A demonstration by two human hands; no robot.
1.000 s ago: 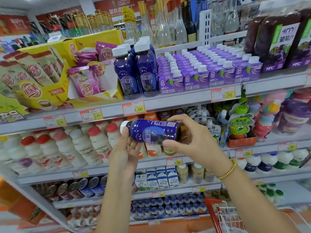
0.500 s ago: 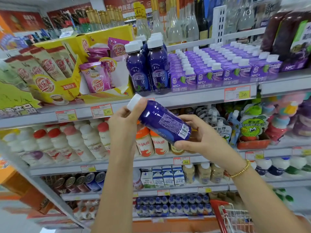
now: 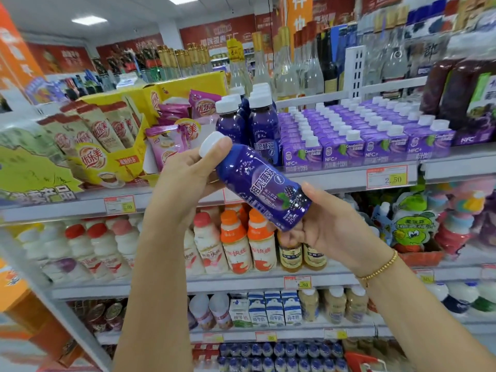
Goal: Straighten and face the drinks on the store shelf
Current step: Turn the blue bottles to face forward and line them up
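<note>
Purple plastic bottle with white cap [image 3: 264, 189] is held tilted before the white metal shelf [image 3: 335, 181]: cap end grasped by left hand [image 3: 185, 178], base by right hand [image 3: 330, 226]. Facing step judged under way. Next, upright, label-forward placement beside matching purple bottles [image 3: 264, 130] is called for; slot possibly hidden.

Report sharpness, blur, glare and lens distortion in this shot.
Head view: the purple drink bottle between left hand and right hand is sharp, label readable; frame edges smear, worst bottom left; shelf rail bows from wide-angle distortion; ceiling light blows out white.
</note>
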